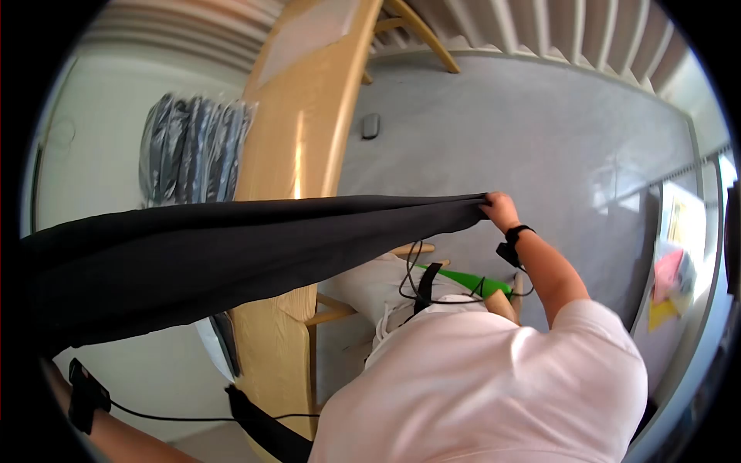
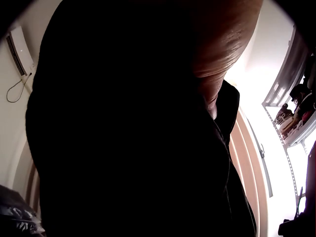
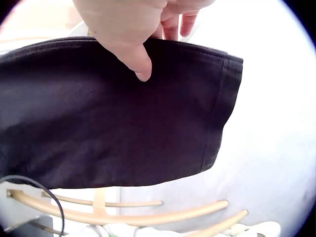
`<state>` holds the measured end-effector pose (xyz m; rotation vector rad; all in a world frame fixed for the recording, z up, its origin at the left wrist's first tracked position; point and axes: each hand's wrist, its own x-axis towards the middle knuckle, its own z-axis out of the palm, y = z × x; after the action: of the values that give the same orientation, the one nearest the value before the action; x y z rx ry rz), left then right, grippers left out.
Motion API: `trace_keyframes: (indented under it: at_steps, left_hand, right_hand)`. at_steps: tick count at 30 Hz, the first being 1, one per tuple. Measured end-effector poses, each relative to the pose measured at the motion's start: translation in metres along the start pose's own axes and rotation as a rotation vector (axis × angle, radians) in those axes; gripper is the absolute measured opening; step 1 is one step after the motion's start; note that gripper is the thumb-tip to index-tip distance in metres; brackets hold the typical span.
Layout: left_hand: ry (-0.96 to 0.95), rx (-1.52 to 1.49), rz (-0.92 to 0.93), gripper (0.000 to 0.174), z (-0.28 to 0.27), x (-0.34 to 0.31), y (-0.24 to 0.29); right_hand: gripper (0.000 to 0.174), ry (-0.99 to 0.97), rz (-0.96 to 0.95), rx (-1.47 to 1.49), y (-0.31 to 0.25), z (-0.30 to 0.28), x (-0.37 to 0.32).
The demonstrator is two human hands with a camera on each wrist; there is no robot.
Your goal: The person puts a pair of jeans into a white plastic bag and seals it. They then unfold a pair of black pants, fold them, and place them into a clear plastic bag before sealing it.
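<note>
A long black garment (image 1: pixel 255 247) is stretched across the head view, from the left edge to my right hand (image 1: pixel 502 210), which pinches its narrow end. In the right wrist view the thumb of my right hand (image 3: pixel 131 34) lies over the hemmed end of the black cloth (image 3: pixel 108 118), with the fingers behind the upper edge. My left hand (image 2: pixel 222 44) grips the wide end of the dark cloth (image 2: pixel 128 123) in the left wrist view; its thumb is partly tucked in a fold and its fingers are hidden.
Below the garment runs a long wooden table (image 1: pixel 301 139). Several dark items in clear plastic (image 1: pixel 193 150) lie beside it. A small grey object (image 1: pixel 371 126) is on the floor. Cables hang near the body, and a green item (image 1: pixel 471 282) shows beside the shirt.
</note>
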<state>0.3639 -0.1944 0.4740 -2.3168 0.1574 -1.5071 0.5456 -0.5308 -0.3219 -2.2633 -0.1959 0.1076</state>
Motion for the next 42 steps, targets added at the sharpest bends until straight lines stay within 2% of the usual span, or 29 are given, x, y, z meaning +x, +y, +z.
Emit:
trace_keyframes:
  at_steps: [1, 3, 4, 6, 7, 8, 9, 10, 11, 13, 15, 17, 19, 21, 22, 24, 26, 28, 29, 30, 31, 33, 35, 36, 38, 39, 40, 41, 42]
  left_hand:
    - [0.017, 0.072, -0.055, 0.061, -0.015, -0.012, -0.014]
    - [0.045, 0.203, -0.196, 0.060, -0.048, -0.042, -0.052]
    - [0.048, 0.262, -0.275, 0.059, -0.061, -0.062, -0.071]
    - [0.037, 0.382, -0.479, 0.058, -0.095, -0.104, -0.103]
    - [0.031, 0.436, -0.605, 0.057, -0.111, -0.130, -0.114]
    - [0.020, 0.483, -0.737, 0.057, -0.132, -0.154, -0.125]
    - [0.012, 0.475, -0.849, 0.056, -0.151, -0.182, -0.135]
    - [-0.015, 0.341, -0.922, 0.057, -0.181, -0.219, -0.164]
    - [-0.037, 0.208, -0.991, 0.058, -0.209, -0.257, -0.181]
    - [0.169, 0.018, -1.164, 0.060, -0.222, -0.330, -0.164]
    - [0.219, -0.168, -1.368, 0.063, -0.237, -0.389, -0.142]
    - [0.253, -0.008, -1.501, 0.062, -0.238, -0.445, -0.111]
    - [0.263, -0.131, -1.621, 0.062, -0.243, -0.496, -0.095]
    - [0.229, -0.165, -1.747, 0.061, -0.238, -0.528, -0.088]
    - [0.228, -0.164, -1.801, 0.061, -0.242, -0.558, -0.100]
    - [0.215, -0.334, -1.895, 0.069, -0.217, -0.566, -0.089]
    - [0.101, -0.235, -2.031, 0.082, -0.205, -0.606, -0.107]
    - [-0.026, -0.044, -2.067, 0.085, -0.176, -0.621, -0.112]
    - [-0.051, -0.054, -2.025, 0.080, -0.177, -0.681, -0.135]
    - [-0.141, -0.111, -2.082, 0.074, -0.169, -0.690, -0.140]
    - [-0.234, -0.176, -2.134, 0.069, -0.164, -0.694, -0.139]
    - [-0.249, -0.176, -2.150, 0.063, -0.163, -0.682, -0.129]
    - [-0.331, -0.158, -2.089, 0.052, -0.168, -0.669, -0.129]
    - [-0.445, -0.079, -2.066, 0.050, -0.173, -0.661, -0.125]
    - [-0.345, -0.239, -2.065, 0.049, -0.190, -0.683, -0.114]
    - [-0.544, -0.120, -2.154, 0.048, -0.195, -0.651, -0.103]
    - [-0.590, 0.041, -2.157, 0.047, -0.197, -0.644, -0.090]
    - [-0.562, 0.023, -2.285, 0.051, -0.190, -0.611, -0.073]
    - [-0.476, -0.022, -2.323, 0.052, -0.193, -0.619, -0.065]
  right_hand:
    - [0.014, 0.119, 0.033, 0.138, -0.006, -0.009, 0.007]
    - [0.018, 0.344, -0.042, 0.144, -0.012, -0.030, 0.028]
    - [0.026, 0.393, 0.061, 0.285, -0.023, -0.049, 0.038]
    - [0.030, 0.483, 0.022, 0.407, -0.035, -0.089, 0.067]
    - [0.033, 0.544, -0.089, 0.428, -0.048, -0.112, 0.081]
    - [0.036, 0.481, -0.105, 0.555, -0.057, -0.135, 0.094]
    - [0.030, 0.447, -0.196, 0.574, -0.069, -0.158, 0.107]
    - [0.021, 0.456, -0.221, 0.420, -0.088, -0.183, 0.114]
    - [0.019, 0.453, -0.281, 0.475, -0.106, -0.204, 0.125]
    - [0.022, 0.466, -0.399, 0.474, -0.153, -0.240, 0.139]
    - [0.024, 0.437, -0.528, 0.515, -0.191, -0.266, 0.160]
    - [0.024, 0.381, -0.657, 0.602, -0.236, -0.283, 0.179]
    - [0.022, 0.311, -0.703, 0.383, -0.293, -0.295, 0.192]
    - [0.024, 0.235, -0.687, 0.073, -0.352, -0.290, 0.208]
    - [0.029, 0.226, -0.808, -0.047, -0.377, -0.279, 0.221]
    - [0.028, 0.157, -0.882, -0.141, -0.413, -0.243, 0.249]
    - [0.028, 0.036, -0.933, -0.260, -0.447, -0.198, 0.269]
    - [0.029, -0.074, -0.908, -0.338, -0.471, -0.139, 0.294]
    - [0.029, -0.095, -0.879, -0.375, -0.473, -0.110, 0.313]
    - [0.031, -0.147, -0.857, -0.359, -0.470, -0.082, 0.336]
    - [0.032, -0.195, -0.832, -0.346, -0.469, -0.063, 0.350]
    - [0.032, -0.194, -0.680, -0.432, -0.480, -0.030, 0.346]
    - [0.038, -0.199, -0.754, -0.415, -0.470, -0.001, 0.379]
    - [0.041, -0.211, -0.668, -0.431, -0.469, 0.004, 0.377]
    - [0.047, -0.262, -0.454, -0.436, -0.466, -0.010, 0.367]
    - [0.050, -0.306, -0.332, -0.415, -0.465, -0.020, 0.357]
    - [0.048, -0.337, -0.212, -0.480, -0.466, -0.030, 0.351]
    - [0.048, -0.373, -0.096, -0.541, -0.469, -0.039, 0.346]
    - [0.048, -0.407, -0.084, -0.613, -0.470, -0.048, 0.338]
